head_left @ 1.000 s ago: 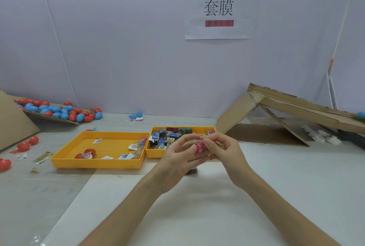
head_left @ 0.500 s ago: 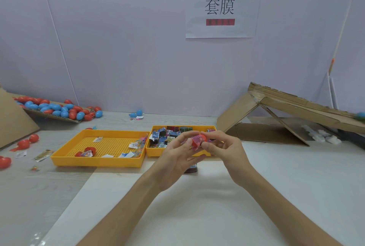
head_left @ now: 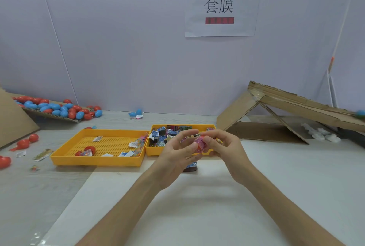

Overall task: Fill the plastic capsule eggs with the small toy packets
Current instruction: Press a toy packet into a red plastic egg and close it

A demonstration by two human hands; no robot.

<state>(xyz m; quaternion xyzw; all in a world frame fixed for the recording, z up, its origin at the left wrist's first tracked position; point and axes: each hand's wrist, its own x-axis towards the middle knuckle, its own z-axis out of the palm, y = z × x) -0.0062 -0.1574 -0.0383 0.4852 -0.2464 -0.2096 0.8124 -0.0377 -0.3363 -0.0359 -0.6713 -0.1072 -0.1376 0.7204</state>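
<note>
Packets (head_left: 164,137) fill right tray (head_left: 153,151); left hand (head_left: 176,155), right hand (head_left: 224,148) pinch red egg (head_left: 200,144)

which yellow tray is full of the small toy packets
The smaller yellow plastic tray on the right; the wider perforated yellow tray beside it holds only a few scattered small packets.

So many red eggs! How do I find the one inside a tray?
Find the two yellow trays mid-table and take the left tray, the one with the holey floor. Near its front left corner lies a red egg with a packet against it. It is the only egg lying in a tray; the loose others lie on the table or the cardboard at the back left.
</note>
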